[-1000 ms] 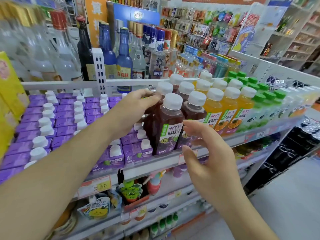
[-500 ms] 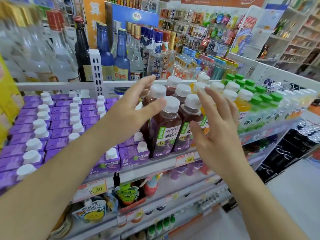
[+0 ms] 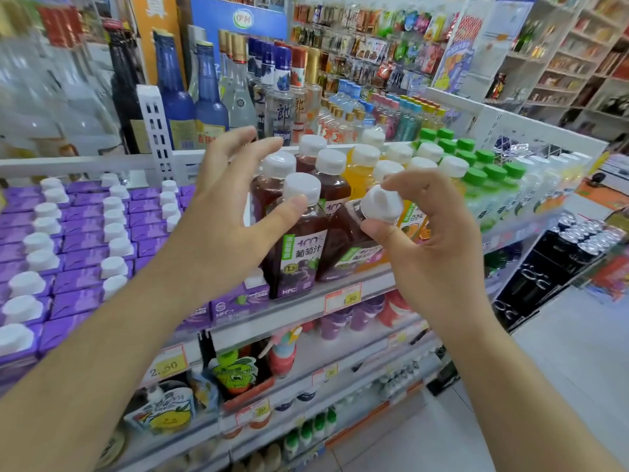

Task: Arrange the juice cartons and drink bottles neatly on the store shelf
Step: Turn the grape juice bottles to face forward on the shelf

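Dark grape juice bottles with white caps stand at the shelf front. My right hand [image 3: 429, 233] pinches the white cap of one grape juice bottle [image 3: 350, 243], which is tilted toward me and to the right. My left hand [image 3: 231, 212] is spread open beside the front upright grape bottle [image 3: 299, 247], its thumb tip against that bottle's neck just below the cap. Purple juice cartons [image 3: 85, 240] with white caps fill the shelf to the left. Orange juice bottles [image 3: 364, 168] and green-capped bottles [image 3: 483, 172] stand in rows to the right.
The white shelf edge [image 3: 299, 311] carries price tags. Tall liquor bottles [image 3: 204, 97] stand behind a white divider [image 3: 156, 127]. Lower shelves hold pouches and small bottles. Black cans [image 3: 571, 240] sit low at the right, beside grey floor.
My right hand dropped from above the caps and took hold of one grape bottle's cap, tipping the bottle toward me. My left hand stayed spread beside the front bottle.
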Motion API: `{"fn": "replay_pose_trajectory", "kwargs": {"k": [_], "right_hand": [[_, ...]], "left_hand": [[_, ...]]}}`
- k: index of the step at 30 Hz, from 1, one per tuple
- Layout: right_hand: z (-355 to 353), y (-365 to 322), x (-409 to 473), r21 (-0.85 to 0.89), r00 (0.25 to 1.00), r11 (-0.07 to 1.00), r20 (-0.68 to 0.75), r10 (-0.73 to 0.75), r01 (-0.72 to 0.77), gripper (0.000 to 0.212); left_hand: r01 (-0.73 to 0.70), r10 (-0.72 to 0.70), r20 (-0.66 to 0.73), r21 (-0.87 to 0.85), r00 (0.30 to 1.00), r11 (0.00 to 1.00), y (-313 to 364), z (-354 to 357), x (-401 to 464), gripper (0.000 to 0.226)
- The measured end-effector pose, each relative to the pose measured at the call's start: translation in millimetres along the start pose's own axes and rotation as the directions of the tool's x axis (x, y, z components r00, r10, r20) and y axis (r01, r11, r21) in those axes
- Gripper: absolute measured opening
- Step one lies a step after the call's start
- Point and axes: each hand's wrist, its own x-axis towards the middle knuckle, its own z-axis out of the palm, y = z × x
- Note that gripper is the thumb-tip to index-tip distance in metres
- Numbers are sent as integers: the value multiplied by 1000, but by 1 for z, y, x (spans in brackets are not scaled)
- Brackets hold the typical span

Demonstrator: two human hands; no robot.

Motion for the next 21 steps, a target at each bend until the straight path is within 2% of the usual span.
{"fn": "replay_pose_trajectory", "kwargs": {"k": [3,5,8,10,12,15,17,19,21], "right_hand": [[-18,-10,-1,140,996,987,-36,-77,81,34],[-30,-16,0,225,995,970,-38,-87,93,30],[-45,-20,-5,283,998,957,-7,-56,56,24],[-50,-16,-12,307,1000,952,4,-3,2,22],[-52,-7,-19,298,998,953,5,55,-54,19],[-61,12,-27,237,990,963,76,117,-131,11],[-72,26,-32,255,966,939,177,191,-232,20],[-85,44,-43,346,918,866,294,265,-361,31],[-97,63,-61,357,876,825,377,302,-438,38]], "left_hand": [[-189,191,-75,35,979,981,28,-4,-12,49],[-242,240,-45,-39,970,969,43,1,-20,47],[-48,82,146,-225,986,973,60,23,-33,59],[82,-5,300,-245,954,966,66,44,-41,67],[180,-63,395,-267,916,947,70,66,-51,58],[355,-195,393,-392,899,849,76,91,-63,42],[456,-272,414,-455,869,764,79,104,-70,36],[519,-336,419,-477,844,709,82,117,-76,32],[575,-412,403,-530,818,624,87,127,-82,30]]}}
